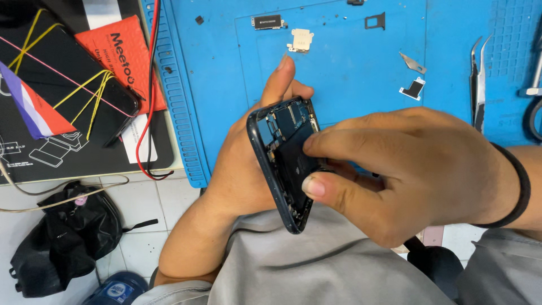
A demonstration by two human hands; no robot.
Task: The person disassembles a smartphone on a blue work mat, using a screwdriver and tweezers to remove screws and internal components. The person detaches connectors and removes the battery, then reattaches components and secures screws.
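Right hand (412,169) pinching parts inside opened phone (285,161), left hand (248,164) gripping its frame

The scene is bright and evenly lit by soft light from above, so the blue mat (350,85) shows clear colour with only small, short shadows beside the loose metal parts (300,40) and no hard glare. The hands (395,169) and the opened phone frame (282,164) are close to the camera and look a little soft, while the inside of the frame stays dark with few details. A weak reflection lies on the glossy black phone with rubber bands (73,85), and straight lines bend slightly near the edges of the wide view.
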